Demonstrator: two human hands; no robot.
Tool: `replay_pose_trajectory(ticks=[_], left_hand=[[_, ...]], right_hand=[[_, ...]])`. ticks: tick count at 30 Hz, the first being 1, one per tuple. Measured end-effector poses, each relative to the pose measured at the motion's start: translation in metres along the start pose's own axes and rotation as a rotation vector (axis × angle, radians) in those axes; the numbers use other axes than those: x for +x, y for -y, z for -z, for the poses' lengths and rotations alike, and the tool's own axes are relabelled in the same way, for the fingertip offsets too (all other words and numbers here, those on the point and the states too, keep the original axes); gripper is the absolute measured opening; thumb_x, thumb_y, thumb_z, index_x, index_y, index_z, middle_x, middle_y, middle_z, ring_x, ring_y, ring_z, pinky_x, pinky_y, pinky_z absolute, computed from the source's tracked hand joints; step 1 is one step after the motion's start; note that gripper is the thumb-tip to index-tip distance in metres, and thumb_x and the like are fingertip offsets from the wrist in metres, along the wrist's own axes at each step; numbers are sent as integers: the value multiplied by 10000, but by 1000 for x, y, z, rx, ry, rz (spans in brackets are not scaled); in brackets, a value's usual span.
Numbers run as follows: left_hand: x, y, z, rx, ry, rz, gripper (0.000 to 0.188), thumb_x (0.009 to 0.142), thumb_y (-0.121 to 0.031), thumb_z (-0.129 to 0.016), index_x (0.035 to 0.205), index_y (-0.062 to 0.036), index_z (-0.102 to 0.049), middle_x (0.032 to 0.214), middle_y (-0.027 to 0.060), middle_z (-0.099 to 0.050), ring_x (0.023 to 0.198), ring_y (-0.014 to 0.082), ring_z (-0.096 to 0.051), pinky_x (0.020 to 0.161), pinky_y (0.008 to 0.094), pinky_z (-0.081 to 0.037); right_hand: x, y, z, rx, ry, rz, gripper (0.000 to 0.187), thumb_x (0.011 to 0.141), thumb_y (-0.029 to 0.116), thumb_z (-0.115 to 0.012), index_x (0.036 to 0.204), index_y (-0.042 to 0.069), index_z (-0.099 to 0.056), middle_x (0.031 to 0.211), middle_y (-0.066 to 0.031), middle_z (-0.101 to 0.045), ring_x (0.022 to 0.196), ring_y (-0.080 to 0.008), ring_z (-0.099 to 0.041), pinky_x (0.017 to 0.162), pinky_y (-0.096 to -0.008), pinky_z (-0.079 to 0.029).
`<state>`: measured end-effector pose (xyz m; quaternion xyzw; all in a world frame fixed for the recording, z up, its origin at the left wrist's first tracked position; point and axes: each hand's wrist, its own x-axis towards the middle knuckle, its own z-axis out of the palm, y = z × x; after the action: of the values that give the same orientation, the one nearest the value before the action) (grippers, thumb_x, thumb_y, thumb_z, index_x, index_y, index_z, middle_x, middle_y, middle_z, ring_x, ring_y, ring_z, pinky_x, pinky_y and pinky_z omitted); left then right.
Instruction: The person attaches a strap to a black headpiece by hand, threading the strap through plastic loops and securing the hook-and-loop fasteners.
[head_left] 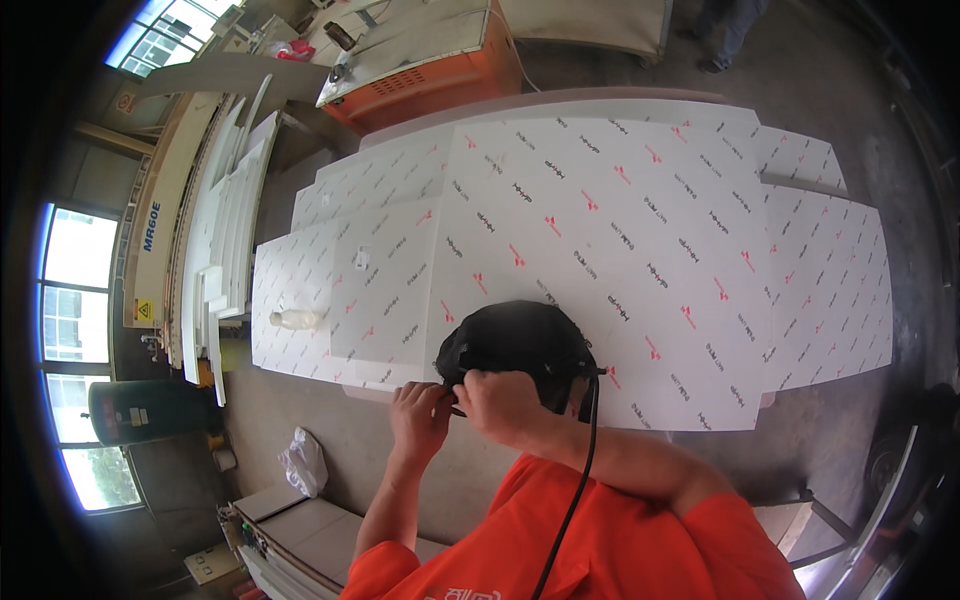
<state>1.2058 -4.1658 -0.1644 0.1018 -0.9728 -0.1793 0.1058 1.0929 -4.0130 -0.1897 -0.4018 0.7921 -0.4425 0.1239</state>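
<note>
Two hands meet at the near edge of the sheets (600, 230). Our left hand (420, 412) pinches something small; our right hand (500, 400) clasps the black tool (515, 345), calling for a steady hold.

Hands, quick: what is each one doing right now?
Left hand: fingers pinched at the near edge of the black power tool.
Right hand: closed on the tool's near side, over its black cord.
</note>
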Motion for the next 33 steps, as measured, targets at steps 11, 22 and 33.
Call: replay_pose_trajectory(ticks=[11, 22, 33], left_hand=[[-35, 50, -12, 42, -55, 78, 121, 800, -55, -764, 880, -95, -682, 894, 72, -703, 868, 319, -652, 758, 441, -471], [14, -41, 14, 40, 18, 4, 258, 735, -100, -839, 954, -72, -706, 1044, 70, -698, 982, 324, -660, 869, 425, -498], [60, -77, -51, 4, 89, -363, 255, 725, -94, -808, 963, -87, -716, 974, 35, -678, 932, 261, -652, 859, 402, -469]], right_hand=[[-35, -32, 72, -179, -230, -72, 314, 983, 210, -661, 755, 83, -487, 619, -93, -578, 531, -284, -618, 437, -414, -465], [-67, -42, 75, -279, -180, 64, 251, 905, 174, -742, 794, 83, -536, 687, -77, -599, 605, -262, -633, 501, -398, -489], [-119, -90, 111, -21, 11, -418, 113, 896, 198, -713, 930, 90, -711, 775, -124, -710, 755, -336, -698, 626, -450, -543]])
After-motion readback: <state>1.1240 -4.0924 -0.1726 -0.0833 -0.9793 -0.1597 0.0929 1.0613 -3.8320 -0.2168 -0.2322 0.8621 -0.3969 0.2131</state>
